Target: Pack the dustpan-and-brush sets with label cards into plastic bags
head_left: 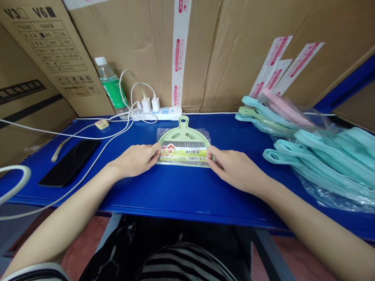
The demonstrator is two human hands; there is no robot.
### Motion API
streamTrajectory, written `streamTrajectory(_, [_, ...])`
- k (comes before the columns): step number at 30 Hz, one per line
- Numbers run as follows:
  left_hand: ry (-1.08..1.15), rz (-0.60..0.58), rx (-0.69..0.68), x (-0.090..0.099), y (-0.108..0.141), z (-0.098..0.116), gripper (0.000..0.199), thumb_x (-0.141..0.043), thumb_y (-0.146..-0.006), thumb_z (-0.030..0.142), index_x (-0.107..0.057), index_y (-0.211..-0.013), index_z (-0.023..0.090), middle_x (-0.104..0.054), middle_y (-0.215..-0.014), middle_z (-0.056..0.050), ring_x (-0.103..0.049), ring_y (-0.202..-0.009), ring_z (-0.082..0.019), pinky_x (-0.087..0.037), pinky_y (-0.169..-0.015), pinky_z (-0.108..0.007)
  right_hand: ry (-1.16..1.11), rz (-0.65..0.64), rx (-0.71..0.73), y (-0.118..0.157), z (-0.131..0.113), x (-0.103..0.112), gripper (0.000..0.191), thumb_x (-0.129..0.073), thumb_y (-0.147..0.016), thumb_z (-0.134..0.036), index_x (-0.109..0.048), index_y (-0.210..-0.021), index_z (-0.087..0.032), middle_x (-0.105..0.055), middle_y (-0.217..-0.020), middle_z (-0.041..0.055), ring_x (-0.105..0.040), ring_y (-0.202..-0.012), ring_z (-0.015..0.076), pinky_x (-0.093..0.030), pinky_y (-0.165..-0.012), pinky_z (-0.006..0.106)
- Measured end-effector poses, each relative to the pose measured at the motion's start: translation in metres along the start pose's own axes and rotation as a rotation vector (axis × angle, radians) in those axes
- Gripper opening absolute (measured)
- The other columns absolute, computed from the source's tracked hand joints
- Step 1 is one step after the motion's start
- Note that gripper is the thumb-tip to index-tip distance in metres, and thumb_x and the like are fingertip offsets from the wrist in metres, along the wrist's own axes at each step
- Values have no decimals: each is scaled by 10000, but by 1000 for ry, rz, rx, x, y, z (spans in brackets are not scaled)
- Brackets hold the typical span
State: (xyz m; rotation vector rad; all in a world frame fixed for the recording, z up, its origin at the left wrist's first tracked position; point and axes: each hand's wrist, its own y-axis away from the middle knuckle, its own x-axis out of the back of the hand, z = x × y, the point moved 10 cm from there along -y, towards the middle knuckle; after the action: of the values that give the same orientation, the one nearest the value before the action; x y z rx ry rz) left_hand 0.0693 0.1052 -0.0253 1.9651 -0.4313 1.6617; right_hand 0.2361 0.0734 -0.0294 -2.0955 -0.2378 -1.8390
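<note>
A light green dustpan and brush set (pixel 184 137) lies flat on the blue table, its looped handle pointing away from me. Clear plastic wraps its wide part, and a printed label with red mushrooms crosses the grey bristles. My left hand (pixel 136 159) pinches the left edge of the set, fingers curled against the plastic. On the opposite edge, my right hand (pixel 234 168) grips the set between thumb and fingers. The fingertips under both edges are partly hidden.
Bagged turquoise dustpan sets (pixel 331 160) are piled at right, with a pink one (pixel 285 105) behind. A power strip (pixel 164 113), white cables, a green-labelled bottle (pixel 113 88) and a black phone (pixel 70 163) are on the left. Cardboard (pixel 140 39) walls the back.
</note>
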Motion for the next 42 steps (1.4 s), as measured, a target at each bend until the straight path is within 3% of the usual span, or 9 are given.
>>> streamTrajectory(23, [-10,16,-20,1,0,3,268,-216,-979,303,-447,-880,211,-619,-720,-30,-617,-652,-199,-432,-576,-300,-28,-49,22,3,-3,1,89,-379,-937,-224,-450,-883,-230,-635,-677,14,-638,-630,210,-348,-555,269])
streamTrajectory(42, [-27,5,-24,-3,0,3,258,-230,-987,288,-466,-945,194,-679,-856,-68,-653,-731,-217,-470,-626,-315,-53,-54,42,2,-3,0,93,-366,-934,-229,-449,-892,-228,-651,-703,31,-650,-655,227,-380,-578,283])
